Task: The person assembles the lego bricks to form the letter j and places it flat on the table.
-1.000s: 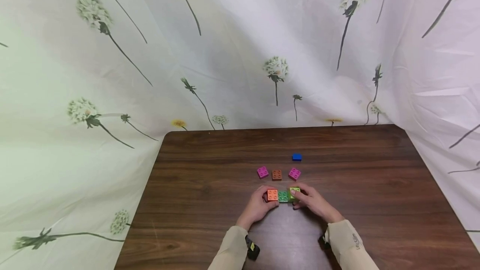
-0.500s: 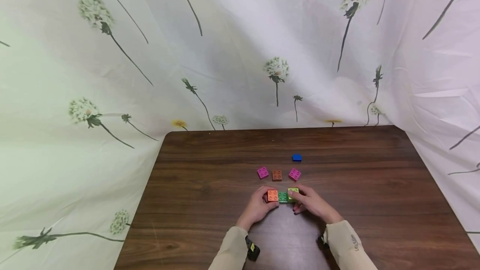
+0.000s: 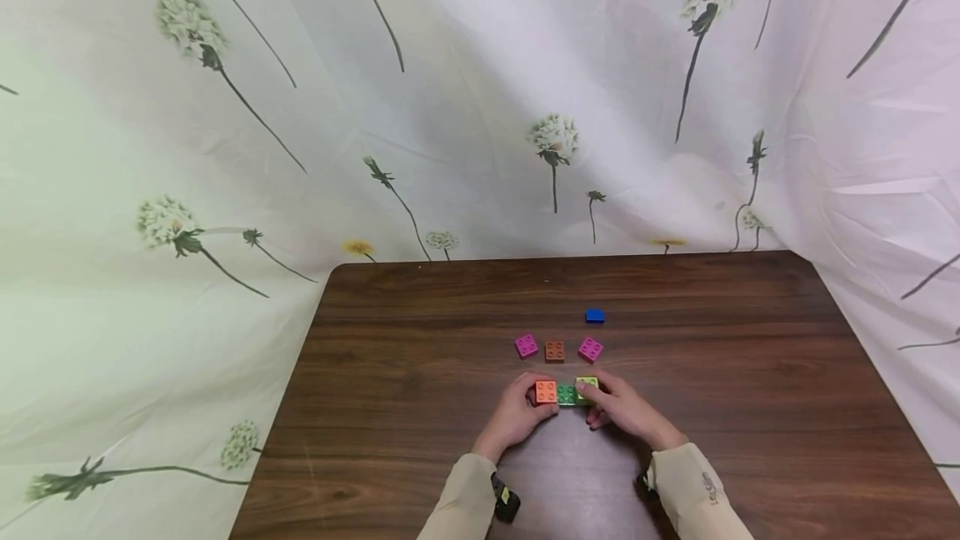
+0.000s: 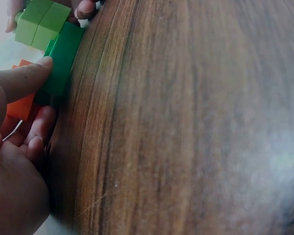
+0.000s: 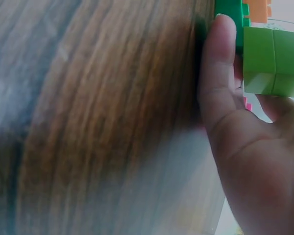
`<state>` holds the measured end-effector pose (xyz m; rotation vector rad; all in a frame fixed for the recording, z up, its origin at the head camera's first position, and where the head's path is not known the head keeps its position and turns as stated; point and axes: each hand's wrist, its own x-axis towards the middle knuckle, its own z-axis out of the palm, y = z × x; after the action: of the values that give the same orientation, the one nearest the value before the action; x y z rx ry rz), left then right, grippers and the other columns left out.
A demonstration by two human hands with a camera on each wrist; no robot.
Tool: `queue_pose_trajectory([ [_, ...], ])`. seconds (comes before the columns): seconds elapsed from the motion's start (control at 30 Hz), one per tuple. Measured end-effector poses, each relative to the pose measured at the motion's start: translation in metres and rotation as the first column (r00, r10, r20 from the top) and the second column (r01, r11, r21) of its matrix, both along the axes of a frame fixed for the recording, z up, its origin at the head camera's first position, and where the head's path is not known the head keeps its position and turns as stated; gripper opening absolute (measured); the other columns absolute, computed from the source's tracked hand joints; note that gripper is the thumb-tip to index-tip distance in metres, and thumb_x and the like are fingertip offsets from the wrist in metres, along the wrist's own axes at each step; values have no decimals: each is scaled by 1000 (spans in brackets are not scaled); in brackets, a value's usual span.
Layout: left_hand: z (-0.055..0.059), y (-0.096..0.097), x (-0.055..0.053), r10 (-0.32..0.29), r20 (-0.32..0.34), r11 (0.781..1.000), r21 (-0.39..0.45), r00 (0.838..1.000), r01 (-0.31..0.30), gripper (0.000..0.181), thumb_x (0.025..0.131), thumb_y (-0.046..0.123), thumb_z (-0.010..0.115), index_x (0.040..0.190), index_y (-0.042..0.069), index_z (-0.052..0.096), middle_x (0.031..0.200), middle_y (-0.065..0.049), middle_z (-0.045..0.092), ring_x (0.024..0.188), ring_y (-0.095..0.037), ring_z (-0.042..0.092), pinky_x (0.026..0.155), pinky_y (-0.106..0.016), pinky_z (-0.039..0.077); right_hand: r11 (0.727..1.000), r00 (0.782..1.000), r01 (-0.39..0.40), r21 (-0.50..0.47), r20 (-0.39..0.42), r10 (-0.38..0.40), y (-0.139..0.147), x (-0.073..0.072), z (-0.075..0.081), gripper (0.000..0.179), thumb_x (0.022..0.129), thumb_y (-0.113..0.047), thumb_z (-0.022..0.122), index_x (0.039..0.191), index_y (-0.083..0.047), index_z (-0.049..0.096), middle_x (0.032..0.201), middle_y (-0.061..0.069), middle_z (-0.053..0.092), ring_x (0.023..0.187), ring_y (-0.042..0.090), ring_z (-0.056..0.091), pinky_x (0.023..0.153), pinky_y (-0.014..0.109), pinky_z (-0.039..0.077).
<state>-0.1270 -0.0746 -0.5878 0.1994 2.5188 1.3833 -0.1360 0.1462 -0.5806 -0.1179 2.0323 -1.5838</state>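
Observation:
A dark green toy building brick (image 3: 566, 394) lies on the table, with an orange brick (image 3: 546, 392) on its left end. My left hand (image 3: 517, 413) grips that end, its thumb along the near side of the green brick (image 4: 63, 58). Two light green bricks (image 5: 273, 58), stacked together, sit at the right end of the green brick. My right hand (image 3: 626, 407) holds this stack with the thumb over its top in the head view. Whether the stack is fully pressed onto the studs cannot be told.
Beyond the hands lie a magenta brick (image 3: 527, 346), a brown brick (image 3: 554, 352) and another magenta brick (image 3: 590, 349) in a row. A blue brick (image 3: 595, 317) is farther back. The wooden table (image 3: 390, 407) ends at a flowered cloth (image 3: 480, 107).
My right hand has shifted the light green bricks slightly left over the end of the green brick, then stayed nearly still. The left hand keeps its hold without visible movement.

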Motion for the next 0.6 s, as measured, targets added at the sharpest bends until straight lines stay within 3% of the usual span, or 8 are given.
queue_pose_trajectory([
  [0.4,2,-2,1,2,17,1000,-13,1000,-2,40,82,18,76,119,15,62,105,2,58,87,-8,49,74,-24,39,999,1000,23,37,4,-23,1,-2,3,61,100,-48,44,134,3,44,89,16,61,67,18,63,63,35,56],
  [0.6,2,-1,1,3,15,1000,-22,1000,-3,40,82,18,76,120,15,62,106,2,58,89,-9,49,75,-25,40,993,993,116,36,-19,-115,11,-8,8,64,103,-48,35,131,8,48,99,19,62,70,20,61,64,36,56],
])
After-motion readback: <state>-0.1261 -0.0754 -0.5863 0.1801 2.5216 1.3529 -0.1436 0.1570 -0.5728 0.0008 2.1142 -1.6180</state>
